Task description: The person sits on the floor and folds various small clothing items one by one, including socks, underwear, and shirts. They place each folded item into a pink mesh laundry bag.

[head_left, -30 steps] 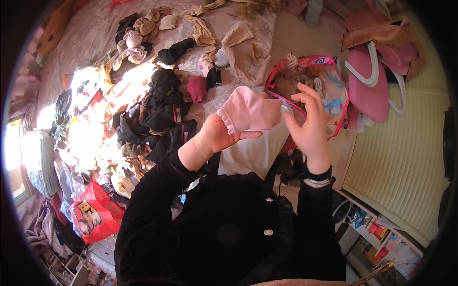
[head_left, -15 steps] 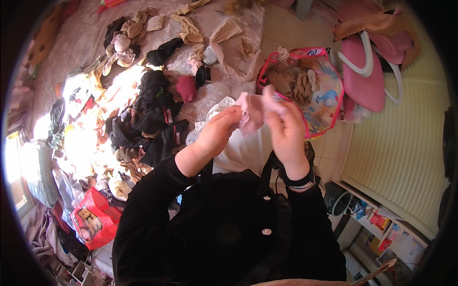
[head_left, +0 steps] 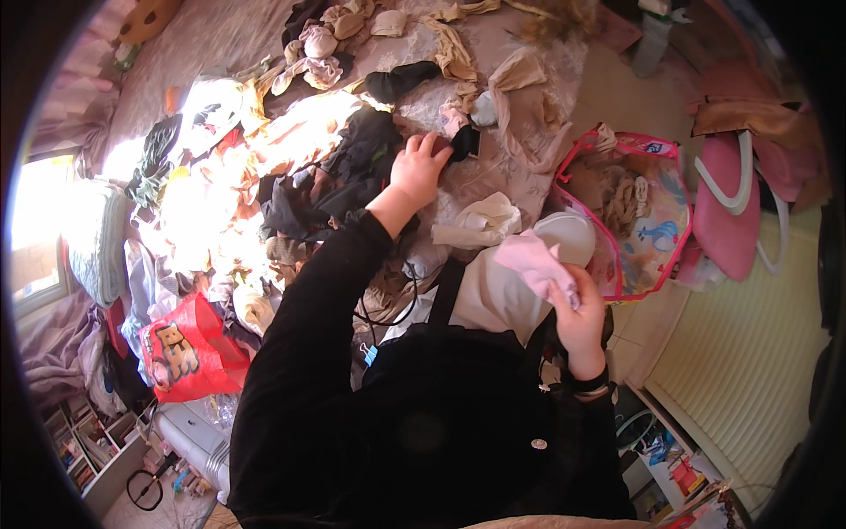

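Note:
My right hand [head_left: 582,322] pinches a pale pink sock [head_left: 539,267], which hangs toward the left over my lap. To the far left, my left hand [head_left: 418,175] lies palm down with fingers spread on the clothes, beside a black sock with a label [head_left: 464,143]. What lies under its palm is hidden. A heap of black garments [head_left: 361,150] sits just left of that hand. Between my hands rests a crumpled cream-white sock [head_left: 485,220]. A clear pink-edged bag [head_left: 659,231] with tan and beige hosiery inside stands open to the right.
Sunlit beige clothing [head_left: 220,194] piles up on the left of the bedspread. A red plastic bag [head_left: 189,348] is at the lower left. Rolled socks and tan stockings [head_left: 454,48] lie toward the back. A pink bag with white handles [head_left: 727,189] stands far right, near a pale ribbed surface [head_left: 731,353].
My left hand has let go of the pink sock and reached left onto the clothes. My right hand keeps the sock, now lower. The view has shifted, and the magenta knit sock is no longer visible.

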`<action>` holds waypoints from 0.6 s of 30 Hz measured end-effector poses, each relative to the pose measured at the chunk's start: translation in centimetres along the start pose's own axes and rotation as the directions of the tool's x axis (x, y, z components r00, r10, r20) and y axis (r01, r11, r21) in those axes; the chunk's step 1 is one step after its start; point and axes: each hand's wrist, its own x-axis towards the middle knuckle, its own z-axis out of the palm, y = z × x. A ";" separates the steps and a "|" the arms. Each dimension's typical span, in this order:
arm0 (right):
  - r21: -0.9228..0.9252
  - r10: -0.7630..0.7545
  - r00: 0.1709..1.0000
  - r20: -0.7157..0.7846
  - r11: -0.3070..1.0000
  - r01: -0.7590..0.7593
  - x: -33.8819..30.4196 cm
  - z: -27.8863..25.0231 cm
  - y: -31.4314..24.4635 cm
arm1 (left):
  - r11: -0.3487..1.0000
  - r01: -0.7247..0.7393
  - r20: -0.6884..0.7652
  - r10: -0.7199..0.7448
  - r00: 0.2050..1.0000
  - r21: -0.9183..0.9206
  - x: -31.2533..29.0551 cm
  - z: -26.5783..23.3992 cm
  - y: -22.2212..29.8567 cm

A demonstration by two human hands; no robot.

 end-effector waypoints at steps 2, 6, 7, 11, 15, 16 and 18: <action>-0.056 -0.131 0.991 0.006 0.990 0.131 0.8 1.2 -0.6 | 0.997 -0.011 -0.038 0.008 0.999 -0.075 0.8 1.5 -1.7; -0.206 -0.378 0.847 0.373 0.857 0.473 2.8 3.6 -1.8 | 0.768 0.202 -0.083 -0.315 0.946 -0.608 1.7 0.2 -3.2; -0.219 -0.357 0.821 0.446 0.846 0.487 3.2 4.3 -2.1 | 0.517 0.412 0.135 -0.490 0.861 -0.751 1.6 -0.8 -2.9; 0.075 -0.184 0.961 0.206 0.982 0.172 5.2 6.3 -2.9 | 0.106 0.326 0.247 -0.449 0.859 -0.939 -0.2 -5.3 1.4; -0.173 -0.243 0.970 -0.032 0.957 0.234 7.7 6.5 -2.9 | -0.036 0.215 0.217 -0.252 0.943 -0.976 -2.5 -7.7 7.3; -0.231 -0.217 0.973 -0.080 0.953 0.193 7.8 6.5 -2.9 | -0.116 0.224 0.246 -0.228 0.942 -0.968 -2.7 -8.0 8.2; -0.298 -0.250 0.967 -0.058 0.928 0.222 8.0 5.8 -2.7 | -0.301 0.210 0.262 -0.144 0.954 -0.930 -2.7 -8.3 9.4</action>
